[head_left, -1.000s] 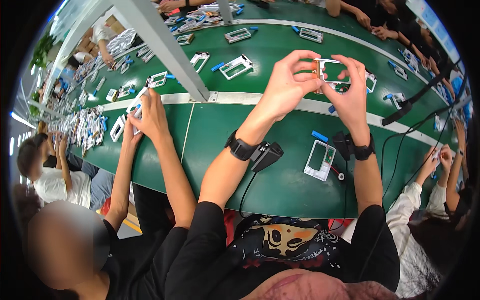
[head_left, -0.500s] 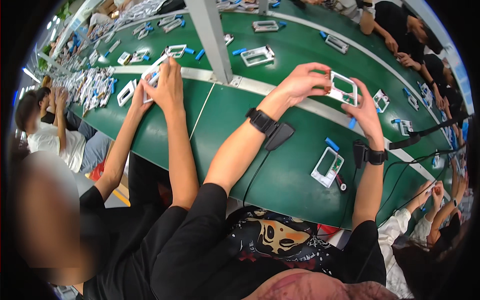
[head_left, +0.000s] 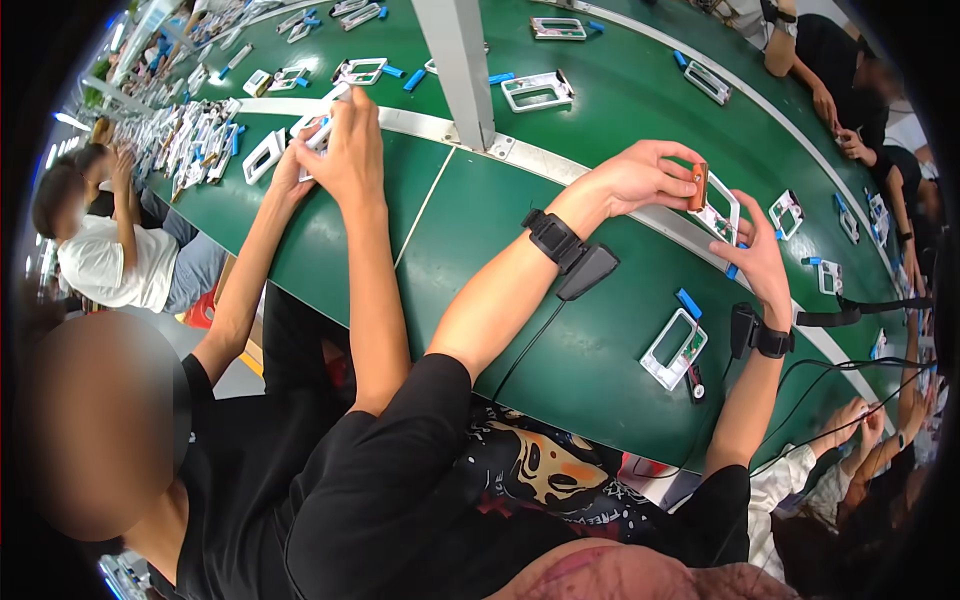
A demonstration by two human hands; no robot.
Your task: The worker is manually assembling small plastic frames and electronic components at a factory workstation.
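Above the green table I hold a white rectangular plastic frame (head_left: 727, 222) with a large opening and a bit of green circuit board. My left hand (head_left: 652, 180) pinches its left end, where a copper-brown piece (head_left: 699, 187) shows at the fingertips. Around the right side of the same frame curl the fingers and thumb of my right hand (head_left: 757, 255). A blue cylinder (head_left: 735, 270) shows beside the right thumb. Nearer to me on the table lies another white frame (head_left: 674, 348), with a blue cylinder (head_left: 688, 302) and a small dark red part (head_left: 696, 382) next to it.
To my left a co-worker's hands (head_left: 340, 150) hold a white part. A grey metal post (head_left: 455, 70) rises from the pale rail. Several frames, such as a white one (head_left: 538, 92), lie beyond it, with a pile (head_left: 205, 140) at far left. Black straps and cables (head_left: 860, 312) run at right.
The held frame has turned, so its copper-brown end faces me more, and both hands have shifted slightly right and down in view. The whole view has also shifted.
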